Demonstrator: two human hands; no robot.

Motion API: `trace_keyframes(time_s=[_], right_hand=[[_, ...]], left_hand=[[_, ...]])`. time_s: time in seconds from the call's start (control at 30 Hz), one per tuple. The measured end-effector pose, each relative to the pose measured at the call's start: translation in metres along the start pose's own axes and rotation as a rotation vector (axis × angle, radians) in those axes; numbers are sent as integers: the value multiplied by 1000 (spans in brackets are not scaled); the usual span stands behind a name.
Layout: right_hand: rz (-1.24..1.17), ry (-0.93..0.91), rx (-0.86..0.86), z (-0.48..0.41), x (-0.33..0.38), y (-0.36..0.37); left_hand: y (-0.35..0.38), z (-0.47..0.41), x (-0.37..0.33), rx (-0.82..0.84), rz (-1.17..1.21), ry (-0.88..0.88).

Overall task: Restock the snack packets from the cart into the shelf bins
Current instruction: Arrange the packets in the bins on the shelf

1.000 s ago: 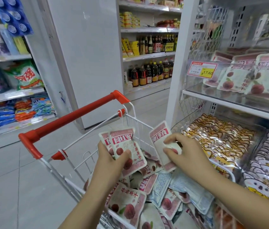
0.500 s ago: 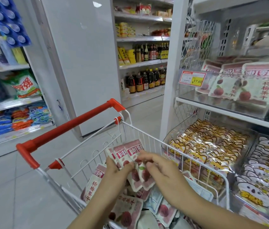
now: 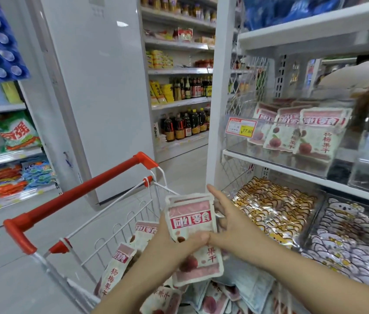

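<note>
Raised since a moment ago, the packets (image 3: 190, 220) are now one squared stack above the cart (image 3: 77, 193).
The left hand (image 3: 167, 243) grips the stack low, thumb across its front. Its long axis is near upright, header end up, print facing the camera. The right hand (image 3: 231, 227) lies along its right edge, fingers (image 3: 215, 193) straight and slightly spread; the lower ones, partly hidden, may sit behind it. The bin (image 3: 242, 143) is well apart, up right.

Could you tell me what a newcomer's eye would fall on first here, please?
First, the stack of pink-and-white snack packets at centre, gripped by the left hand with the right hand against its edge. Next, the cart's red handle slanting across the lower left. Then the clear shelf bin of matching packets, upper right, with its price tag.
</note>
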State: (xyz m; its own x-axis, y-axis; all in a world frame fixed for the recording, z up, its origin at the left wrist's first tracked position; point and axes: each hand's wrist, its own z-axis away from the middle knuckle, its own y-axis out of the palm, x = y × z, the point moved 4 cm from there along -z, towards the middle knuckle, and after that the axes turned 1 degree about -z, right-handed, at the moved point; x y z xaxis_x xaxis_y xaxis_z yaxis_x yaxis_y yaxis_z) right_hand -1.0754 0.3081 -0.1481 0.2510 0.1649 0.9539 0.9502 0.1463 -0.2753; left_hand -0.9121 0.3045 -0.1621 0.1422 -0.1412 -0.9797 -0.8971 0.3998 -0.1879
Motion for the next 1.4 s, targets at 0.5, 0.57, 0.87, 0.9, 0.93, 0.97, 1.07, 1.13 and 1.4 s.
trace_keyframes(time_s=[0.5, 0.57, 0.87, 0.9, 0.93, 0.97, 1.07, 1.13, 1.4], right_hand=[[136, -139, -200, 23, 135, -124], [191, -192, -216, 17, 155, -142], [539, -248, -470, -8, 202, -218], [587, -233, -500, -11, 202, -226], [634, -207, -526, -12, 201, -234], [686, -169, -546, -14, 199, -240], [858, -36, -546, -17, 189, -257], [916, 52, -503, -18, 182, -265], [1185, 394, -208, -34, 159, -279]], left_hand=[[37, -76, -161, 145, -182, 386], [40, -94, -183, 120, -224, 460], [70, -175, -245, 80, -251, 626], [74, -185, -246, 90, -256, 620], [79, -196, -246, 104, -263, 610], [83, -206, -244, 121, -279, 593], [99, -226, -237, 242, -332, 538], [109, -233, -233, 364, -387, 513], [132, -260, -216, 648, -747, 181]])
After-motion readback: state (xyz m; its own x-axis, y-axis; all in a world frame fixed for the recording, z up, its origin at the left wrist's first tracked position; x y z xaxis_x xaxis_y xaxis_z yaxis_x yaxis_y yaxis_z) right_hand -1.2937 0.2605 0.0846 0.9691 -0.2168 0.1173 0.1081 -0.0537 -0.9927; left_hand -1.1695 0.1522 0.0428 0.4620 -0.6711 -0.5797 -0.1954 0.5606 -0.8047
